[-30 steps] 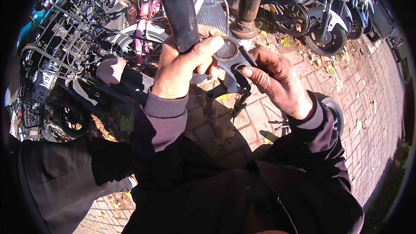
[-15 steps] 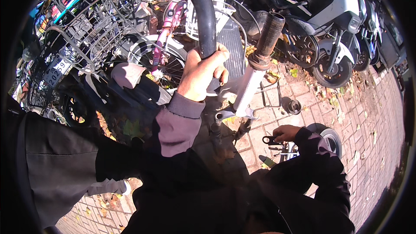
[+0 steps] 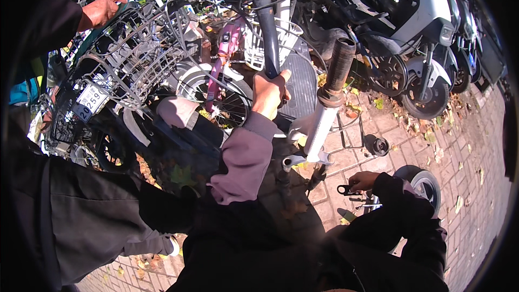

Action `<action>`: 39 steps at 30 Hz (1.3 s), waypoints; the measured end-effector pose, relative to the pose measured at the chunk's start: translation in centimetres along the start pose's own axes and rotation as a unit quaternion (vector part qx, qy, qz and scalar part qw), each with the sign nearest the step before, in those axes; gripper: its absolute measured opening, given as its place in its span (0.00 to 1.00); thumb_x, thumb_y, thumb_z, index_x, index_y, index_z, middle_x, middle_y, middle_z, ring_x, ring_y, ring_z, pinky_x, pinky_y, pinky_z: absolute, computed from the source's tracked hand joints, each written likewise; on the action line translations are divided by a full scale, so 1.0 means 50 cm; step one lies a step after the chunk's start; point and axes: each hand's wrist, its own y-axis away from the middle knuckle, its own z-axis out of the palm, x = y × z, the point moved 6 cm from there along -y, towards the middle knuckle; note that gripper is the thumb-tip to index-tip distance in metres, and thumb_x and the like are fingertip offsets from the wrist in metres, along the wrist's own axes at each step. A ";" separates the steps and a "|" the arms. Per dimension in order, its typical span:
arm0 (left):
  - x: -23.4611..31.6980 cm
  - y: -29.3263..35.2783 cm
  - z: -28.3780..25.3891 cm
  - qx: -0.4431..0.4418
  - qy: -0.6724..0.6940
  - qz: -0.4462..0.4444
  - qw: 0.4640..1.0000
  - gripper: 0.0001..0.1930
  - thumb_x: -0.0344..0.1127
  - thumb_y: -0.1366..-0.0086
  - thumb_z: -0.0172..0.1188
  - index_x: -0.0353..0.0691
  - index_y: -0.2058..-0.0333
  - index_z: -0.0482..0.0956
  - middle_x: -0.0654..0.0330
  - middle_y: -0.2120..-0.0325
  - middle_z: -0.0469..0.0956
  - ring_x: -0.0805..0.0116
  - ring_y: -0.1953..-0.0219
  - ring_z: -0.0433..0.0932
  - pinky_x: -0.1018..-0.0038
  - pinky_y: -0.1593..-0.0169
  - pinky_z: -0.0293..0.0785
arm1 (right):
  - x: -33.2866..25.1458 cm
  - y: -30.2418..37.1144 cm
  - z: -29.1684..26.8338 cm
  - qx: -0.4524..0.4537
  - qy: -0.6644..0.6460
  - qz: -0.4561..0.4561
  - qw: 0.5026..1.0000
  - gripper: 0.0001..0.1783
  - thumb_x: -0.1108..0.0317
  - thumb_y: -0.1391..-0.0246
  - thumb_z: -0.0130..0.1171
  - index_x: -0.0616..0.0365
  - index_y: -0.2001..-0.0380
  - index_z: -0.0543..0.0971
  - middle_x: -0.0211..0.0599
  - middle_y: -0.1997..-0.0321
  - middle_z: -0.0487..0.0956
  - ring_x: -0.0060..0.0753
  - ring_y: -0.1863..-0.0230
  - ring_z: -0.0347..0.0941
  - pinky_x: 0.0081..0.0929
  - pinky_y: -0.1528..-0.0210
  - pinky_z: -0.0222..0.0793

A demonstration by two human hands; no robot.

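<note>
My left hand is closed round the lower end of a black handlebar stem, its bars spreading out above. Right of it stands a pale front fork with a dark, rusty threaded steerer, its legs pointing down toward the paving; neither hand touches it. Low on the right, my right hand pinches a small black part with a ring at one end. Its fingertips are partly hidden. Beside my right sleeve lies a small wheel.
Parked bicycles with a wire basket crowd the left, beside a pink bicycle frame. A white scooter stands at the far right. A round dark part lies on the brick paving. Another person's hand and dark trousers are at left.
More of the handlebar shows above my left hand, which still grips the stem. The other person's hand has come into view at upper left. My right hand keeps its ringed part.
</note>
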 end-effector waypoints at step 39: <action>-0.049 -0.024 -0.381 0.152 -0.523 0.046 0.838 0.25 0.49 0.47 0.74 0.37 0.57 0.82 0.50 0.67 0.85 0.51 0.62 0.85 0.60 0.56 0.77 | -0.008 -0.024 0.001 0.050 0.026 -0.016 0.998 0.21 0.55 0.46 0.60 0.59 0.56 0.82 0.48 0.62 0.83 0.50 0.56 0.80 0.44 0.53 0.72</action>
